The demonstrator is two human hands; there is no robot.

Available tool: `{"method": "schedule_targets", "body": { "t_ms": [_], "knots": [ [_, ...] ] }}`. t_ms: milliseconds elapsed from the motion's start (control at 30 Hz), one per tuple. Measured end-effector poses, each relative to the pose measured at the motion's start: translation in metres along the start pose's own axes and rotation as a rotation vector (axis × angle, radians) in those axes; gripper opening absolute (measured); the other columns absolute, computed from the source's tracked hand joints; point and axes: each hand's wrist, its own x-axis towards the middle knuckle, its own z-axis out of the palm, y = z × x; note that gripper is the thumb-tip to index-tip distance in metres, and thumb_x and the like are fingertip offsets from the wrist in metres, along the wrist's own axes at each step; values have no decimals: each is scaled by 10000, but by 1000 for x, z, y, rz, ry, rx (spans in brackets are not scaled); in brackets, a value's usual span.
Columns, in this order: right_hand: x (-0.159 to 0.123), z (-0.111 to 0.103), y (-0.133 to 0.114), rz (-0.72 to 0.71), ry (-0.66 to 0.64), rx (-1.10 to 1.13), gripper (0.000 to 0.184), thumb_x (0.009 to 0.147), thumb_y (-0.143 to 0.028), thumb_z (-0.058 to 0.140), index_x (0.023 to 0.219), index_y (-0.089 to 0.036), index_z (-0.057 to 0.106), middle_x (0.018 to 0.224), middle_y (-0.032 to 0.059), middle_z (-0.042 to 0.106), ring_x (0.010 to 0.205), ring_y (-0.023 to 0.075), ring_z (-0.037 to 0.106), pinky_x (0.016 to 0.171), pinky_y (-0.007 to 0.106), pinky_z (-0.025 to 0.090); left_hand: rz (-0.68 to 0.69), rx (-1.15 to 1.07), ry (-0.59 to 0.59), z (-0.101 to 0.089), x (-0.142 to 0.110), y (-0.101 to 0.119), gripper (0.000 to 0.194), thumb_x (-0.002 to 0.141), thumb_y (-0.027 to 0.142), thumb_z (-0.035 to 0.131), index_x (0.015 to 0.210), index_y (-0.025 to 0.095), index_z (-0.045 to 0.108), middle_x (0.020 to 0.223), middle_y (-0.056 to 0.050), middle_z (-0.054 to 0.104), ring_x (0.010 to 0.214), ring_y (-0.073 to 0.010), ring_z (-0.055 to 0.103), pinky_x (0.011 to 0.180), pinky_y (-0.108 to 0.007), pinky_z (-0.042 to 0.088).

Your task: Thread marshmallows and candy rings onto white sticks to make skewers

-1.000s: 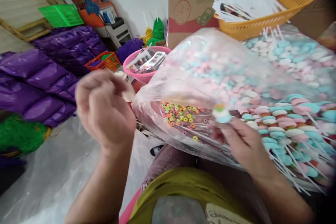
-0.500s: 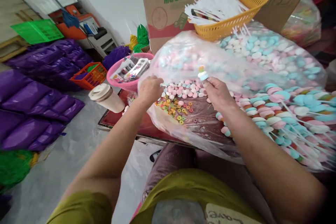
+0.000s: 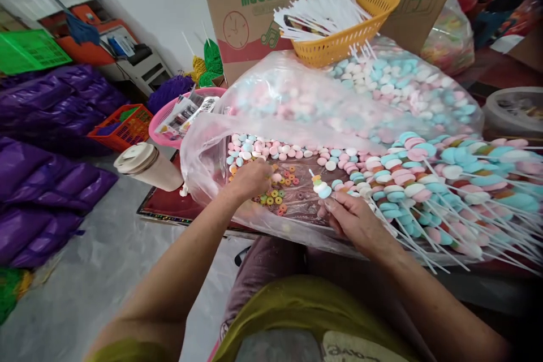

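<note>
Red tabletop (image 3: 163,202) below, and the candy skewer (image 3: 323,189) is up over the open plastic bag (image 3: 199,150), tip bare, pinched in the right hand (image 3: 354,216)! Left hand (image 3: 253,179), fingers curled and partly closed, is down at the candy rings (image 3: 278,199); whether it grips any, can't tell. Pale candy discs (image 3: 292,151) line up behind. Further out, the yellow basket (image 3: 339,50) carries white sticks (image 3: 318,14), the pink basket (image 3: 159,125) holds packets (image 3: 183,116), and 1 lidded cup (image 3: 150,168) leans nearby.
</note>
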Motion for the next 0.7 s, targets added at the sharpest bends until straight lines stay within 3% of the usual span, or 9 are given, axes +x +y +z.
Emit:
{"method": "schedule_targets", "body": {
  "t_ms": [100, 300, 467, 533, 600, 700],
  "knots": [
    [-1, 1, 7, 41, -34, 76, 334, 832, -464, 408, 668, -189, 503, 384, -60, 383, 364, 82, 322, 389, 219, 205, 51, -33, -9, -2, 4, 6, 262, 756, 265, 521, 956, 235, 687, 1021, -46, 647, 905, -187, 606, 779, -261, 458],
    [-1, 7, 3, -19, -44, 119, 331, 836, -461, 421, 654, -196, 500, 383, -66, 377, 356, 79, 314, 381, 221, 207, -32, -32, -41, 9, 33, 39, 187, 708, 172, 550, 820, 174, 700, 874, -103, 683, 864, -237, 623, 756, -321, 469],
    [0, 5, 6, -88, -42, 52, 314, 848, -409, 431, 628, -204, 521, 390, -67, 371, 347, 85, 322, 370, 232, 219, 7, -170, 35, 23, 23, 28, 184, 741, 244, 557, 868, 226, 688, 921, -38, 684, 900, -195, 605, 777, -279, 465],
    [0, 4, 7, -89, -37, 50, 311, 851, -394, 431, 625, -202, 526, 399, -64, 379, 353, 86, 326, 377, 235, 237, 0, -340, 109, 24, 19, 22, 186, 721, 264, 592, 870, 207, 687, 925, -45, 680, 902, -198, 598, 783, -283, 464],
    [0, 3, 7, -90, -29, 69, 320, 858, -403, 428, 630, -200, 526, 411, -61, 382, 365, 86, 331, 387, 235, 253, -15, -654, 154, 23, 14, 23, 246, 737, 334, 593, 908, 180, 678, 928, -64, 673, 855, -194, 603, 750, -289, 474],
    [-1, 6, 10, -68, -40, 134, 345, 868, -446, 421, 644, -201, 513, 456, -51, 415, 385, 84, 340, 394, 233, 254, 14, -1345, 39, 24, -1, 44, 454, 815, 530, 445, 978, 159, 649, 933, -89, 664, 772, -172, 610, 670, -285, 491]
  ]
}}
